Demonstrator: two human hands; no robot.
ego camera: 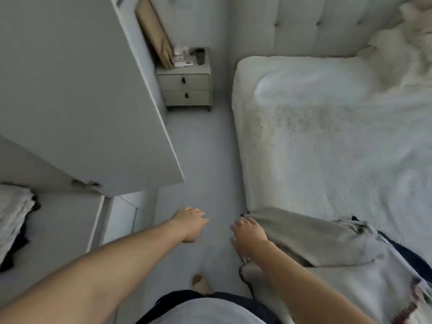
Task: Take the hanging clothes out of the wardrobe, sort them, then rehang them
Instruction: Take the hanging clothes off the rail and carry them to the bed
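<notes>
My left hand (190,224) hangs over the grey carpet with loosely curled fingers and holds nothing. My right hand (249,237) is spread with straight fingers next to the near corner of the bed, touching or just beside a beige garment (308,237) that lies folded there. Under it lies a pile of other clothes (385,277), grey, dark blue and a patterned piece. The white wardrobe door (81,101) stands open on the left. Inside the wardrobe, at the far left, hang light and dark clothes (14,220).
A bed (327,148) with a white cover fills the right side, a tufted headboard behind it. A small two-drawer nightstand (185,88) with small items on top stands at the back. A strip of grey carpet (203,160) runs between the wardrobe and the bed.
</notes>
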